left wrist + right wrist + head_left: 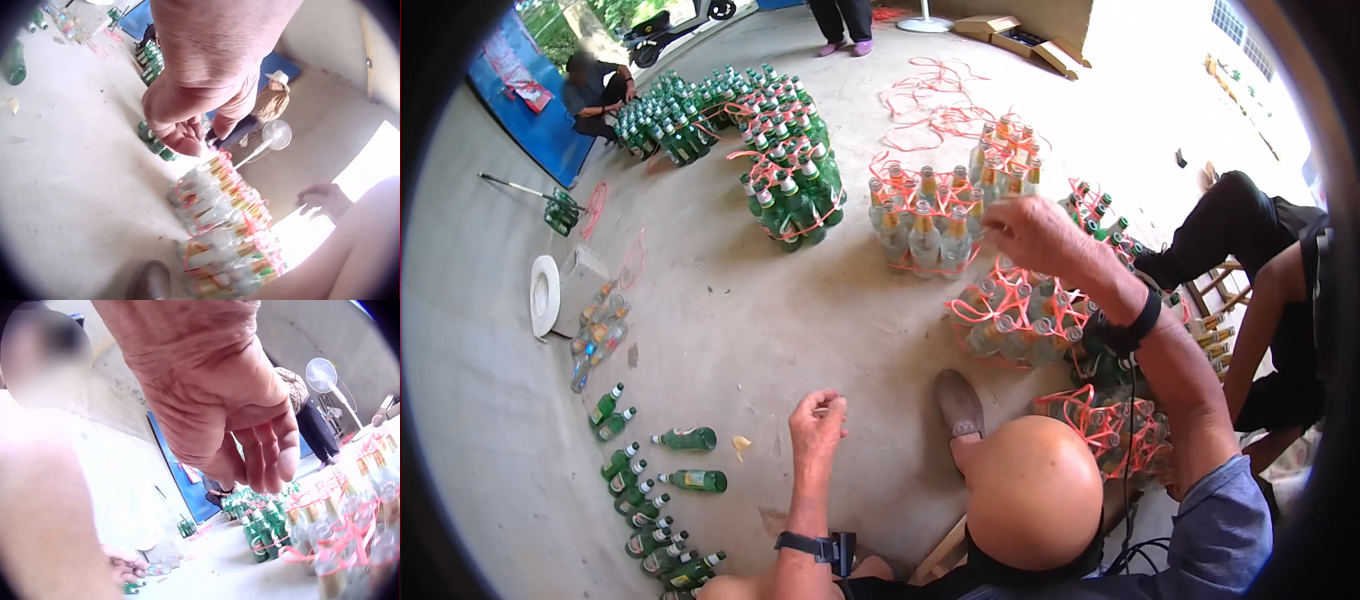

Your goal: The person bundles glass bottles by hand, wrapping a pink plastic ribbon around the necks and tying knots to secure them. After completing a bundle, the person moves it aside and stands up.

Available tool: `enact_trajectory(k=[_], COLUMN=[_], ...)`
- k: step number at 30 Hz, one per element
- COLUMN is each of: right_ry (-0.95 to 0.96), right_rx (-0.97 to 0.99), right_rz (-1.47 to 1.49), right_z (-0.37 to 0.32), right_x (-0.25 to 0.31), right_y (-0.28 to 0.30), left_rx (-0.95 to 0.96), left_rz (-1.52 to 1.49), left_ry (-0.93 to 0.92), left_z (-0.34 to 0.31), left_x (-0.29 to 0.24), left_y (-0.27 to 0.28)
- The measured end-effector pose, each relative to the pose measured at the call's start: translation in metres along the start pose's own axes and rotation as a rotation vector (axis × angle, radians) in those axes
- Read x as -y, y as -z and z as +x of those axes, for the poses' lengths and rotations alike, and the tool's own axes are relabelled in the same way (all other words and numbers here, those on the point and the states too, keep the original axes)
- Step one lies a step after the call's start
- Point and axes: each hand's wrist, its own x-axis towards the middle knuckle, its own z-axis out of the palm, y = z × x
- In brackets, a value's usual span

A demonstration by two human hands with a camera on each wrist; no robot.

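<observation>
Above the clear bottle bundle (925,235) hangs my right hand (1040,235), its fingers bent loosely downward with nothing between them; in the right wrist view the hand (219,406) shows its palm and relaxed fingers. My left hand (817,425) is over the bare floor in front of me, fingers loosely curled and holding nothing, seen also in the left wrist view (200,94). Pink twine wraps the clear bottles. A second tied clear bundle (1015,325) stands just below my right hand in the head view, near my shoe (958,405).
Green bottle bundles (800,200) stand farther back. Loose green bottles (690,480) lie at the lower left, beside the wall. Pink twine (940,100) is strewn on the floor. One person crouches at the far left, one stands at the back, and another sits at the right.
</observation>
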Motion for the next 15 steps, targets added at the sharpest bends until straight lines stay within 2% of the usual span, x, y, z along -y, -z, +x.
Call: enact_trajectory(k=[1, 2, 4, 5, 7, 10, 15], right_ry=[-0.069, -0.028, -0.028, 0.048, 0.210, 0.359, 0.579], right_rx=[0.015, -0.061, 0.076, 0.159, 0.305, 0.523, 1.118], right_rz=[0.066, 0.108, 0.106, 0.077, 0.013, 0.024, -0.265], right_z=[0.015, 0.026, 0.046, 0.054, 0.069, 0.076, 0.038], right_x=[-0.003, -0.005, 0.010, 0.019, 0.038, 0.062, 0.106], right_y=[0.004, -0.002, -0.009, -0.022, -0.056, -0.129, -0.241], left_rx=[0.005, 0.004, 0.016, 0.032, 0.026, 0.036, -0.141], left_rz=[0.089, 0.179, 0.498, 0.664, 0.803, 0.890, 0.757], left_ry=[-0.021, -0.036, -0.114, -0.144, -0.115, -0.034, -0.006], left_z=[0.019, 0.030, 0.033, 0.031, 0.038, 0.030, 0.017], left_x=[0.037, 0.061, 0.082, 0.093, 0.129, 0.182, 0.229], left_y=[0.001, 0.005, 0.007, 0.009, 0.018, 0.025, 0.013])
